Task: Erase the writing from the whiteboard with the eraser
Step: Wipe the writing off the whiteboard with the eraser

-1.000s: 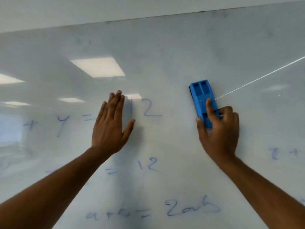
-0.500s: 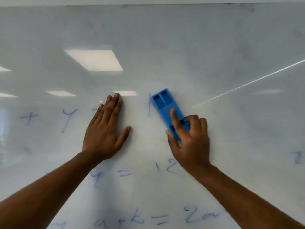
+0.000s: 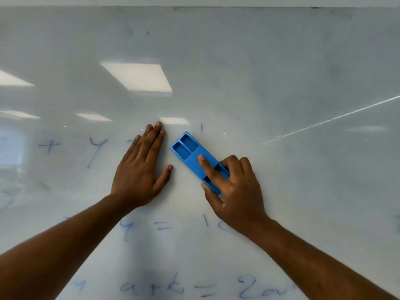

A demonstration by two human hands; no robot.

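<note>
A white whiteboard point(image 3: 238, 61) fills the view, with faint blue writing across its lower half. My right hand point(image 3: 236, 191) grips a blue plastic eraser point(image 3: 190, 154) and holds it flat against the board, tilted up to the left, with the index finger laid along its back. My left hand point(image 3: 141, 167) lies flat on the board just left of the eraser, fingers straight. A short blue stroke point(image 3: 201, 129) stands above the eraser. "+ y" point(image 3: 73, 148) is at the left, "y = 1" point(image 3: 162, 227) is below the hands, and "a+b = 2a" point(image 3: 184, 289) runs along the bottom.
Ceiling lights reflect in the glossy board point(image 3: 138, 76) at the upper left. A thin bright line point(image 3: 329, 120) crosses the right side. The board's top edge point(image 3: 194, 6) runs along the top of the view.
My right hand has swept the eraser leftwards, from well right of the "12" to beside my left hand. The "2" on the top line is gone and only a short stroke is left.
</note>
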